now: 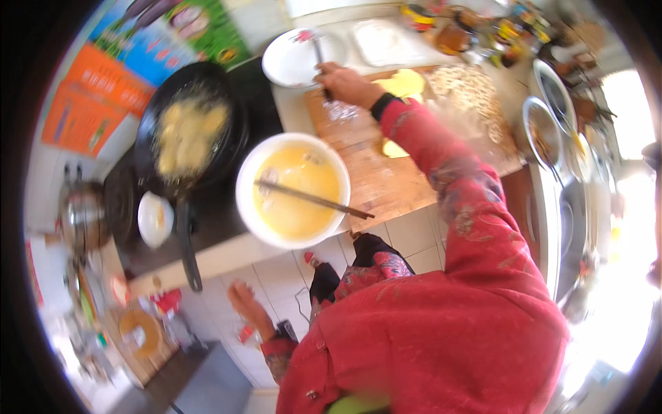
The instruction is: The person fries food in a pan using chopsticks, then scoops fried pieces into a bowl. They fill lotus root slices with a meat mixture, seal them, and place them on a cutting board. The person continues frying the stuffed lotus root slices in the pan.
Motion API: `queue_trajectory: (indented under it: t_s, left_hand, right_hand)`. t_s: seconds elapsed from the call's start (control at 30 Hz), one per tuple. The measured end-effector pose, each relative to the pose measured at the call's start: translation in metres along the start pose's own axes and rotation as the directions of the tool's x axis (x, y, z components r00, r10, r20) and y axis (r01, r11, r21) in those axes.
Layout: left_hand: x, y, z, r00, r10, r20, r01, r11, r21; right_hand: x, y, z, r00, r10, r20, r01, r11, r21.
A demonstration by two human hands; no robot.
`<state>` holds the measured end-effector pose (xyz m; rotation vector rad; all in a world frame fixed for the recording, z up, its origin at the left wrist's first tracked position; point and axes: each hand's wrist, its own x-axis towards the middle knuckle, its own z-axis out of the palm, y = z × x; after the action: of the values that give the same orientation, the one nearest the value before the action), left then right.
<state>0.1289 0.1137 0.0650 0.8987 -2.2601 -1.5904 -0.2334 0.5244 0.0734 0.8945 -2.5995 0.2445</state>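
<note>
My right hand [349, 85] is closed around a dark, thin utensil [318, 49], whose kind I cannot tell. It reaches over the far edge of the wooden cutting board [382, 181], beside a white plate [295, 59]. My left hand [250, 305] hangs low over the floor, away from the counter, and appears to hold nothing. Between the two stands a white bowl [242, 194] of yellow, egg-like liquid [295, 217], with chopsticks [315, 198] laid across it. Pale yellow pieces [189, 137] bubble in oil in a black wok [150, 124].
The wok's handle [187, 243] juts past the stove's front edge. A small white bowl [154, 220] sits beside it. Yellow slices [406, 83] and many pale cut pieces [463, 93] lie on the board. Metal bowls [543, 134] stand at the right, jars [455, 36] along the back.
</note>
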Motion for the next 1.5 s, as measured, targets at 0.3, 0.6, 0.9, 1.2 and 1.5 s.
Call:
queue_trajectory:
  t_s: [0.3,0.6,0.9,1.2,1.5]
  left_hand:
    - [-0.017,0.041,0.03,0.988,0.117,0.105,-0.116,0.993,-0.018]
    - [-0.066,0.122,0.059,0.75,0.464,0.471,-0.278,0.868,-0.412]
    - [-0.147,0.148,0.189,0.273,0.352,0.895,-0.113,0.936,-0.334]
    - [-0.17,0.133,0.387,0.743,0.049,0.667,0.121,0.971,-0.205]
    - [-0.182,0.155,0.413,0.756,-0.164,0.634,0.44,0.844,-0.306]
  right_hand:
    - [-0.021,0.028,-0.045,0.99,0.051,0.129,-0.076,0.979,0.189]
    - [-0.203,-0.015,-0.23,0.548,0.835,0.046,-0.79,0.499,0.357]
    - [-0.263,-0.045,-0.125,0.588,0.806,0.068,-0.797,0.564,0.214]
    - [-0.268,0.008,-0.093,0.674,0.699,0.239,-0.722,0.555,0.412]
    - [-0.292,0.001,-0.105,0.754,0.629,0.191,-0.524,0.401,0.751]
